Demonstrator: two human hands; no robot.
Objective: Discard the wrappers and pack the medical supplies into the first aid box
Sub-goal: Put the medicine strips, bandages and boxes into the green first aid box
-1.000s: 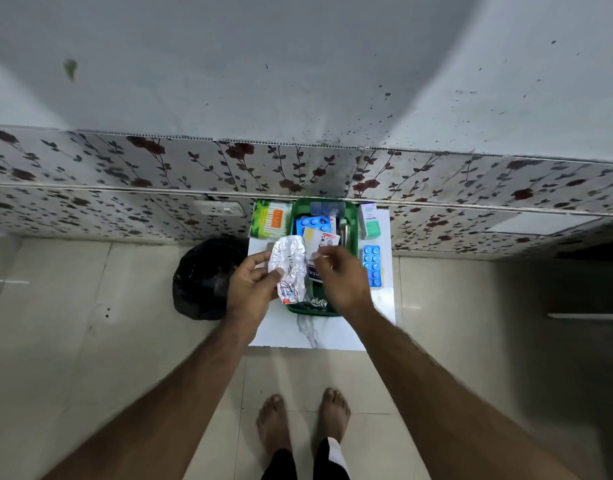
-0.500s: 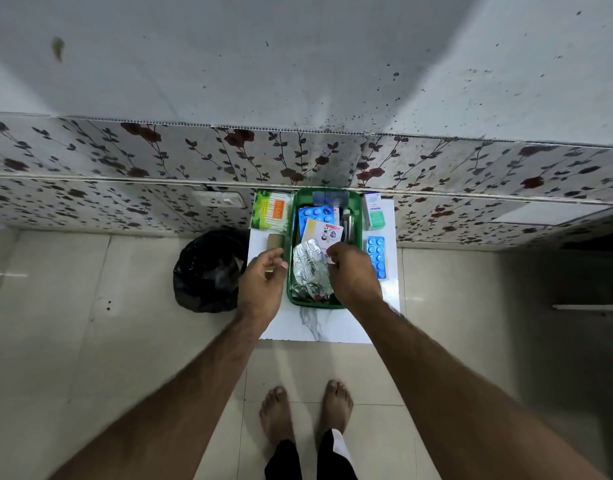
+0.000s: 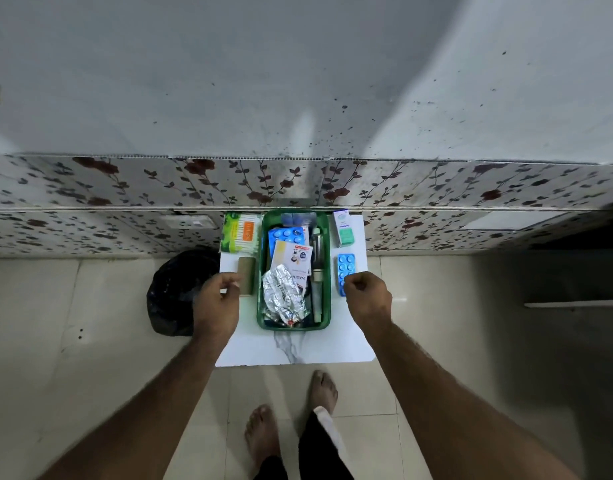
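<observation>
Both hands were hanging over the white board point(image 3: 346, 344) on the floor, one on each side of the green box point(image 3: 327, 296). Left hand point(image 3: 217, 308) was over the board's left edge, fingers loosely curled in, nothing in it as far as I could see. Its fingertips were just beside a small brown cardboard piece point(image 3: 247, 274) lying flat along that left edge, can't tell if they were actually touching it. Off the board to the left sat a black trash bag point(image 3: 173, 289) on the tiles, partly behind that hand.

Up in the far left corner of the board was a green pack of cotton swabs point(image 3: 238, 232). The green box sat in the middle, running back to the far edge by the wall. Inside it a crumpled foil wrapper point(image 3: 283, 292) lay on top at the near end, overlapping a white leaflet-looking packet point(image 3: 294, 258), with a blue blister pack point(image 3: 286, 234) behind that and some long grey tool things point(image 3: 317, 268) along the box's right wall.

Right of the box, a small white and teal carton point(image 3: 344, 227) lay in the far right corner, and another blue pill strip point(image 3: 346, 270) lay flat nearer. Right hand point(image 3: 369, 299) was loosely clenched right at the near end of that strip, not visibly holding anything.
</observation>
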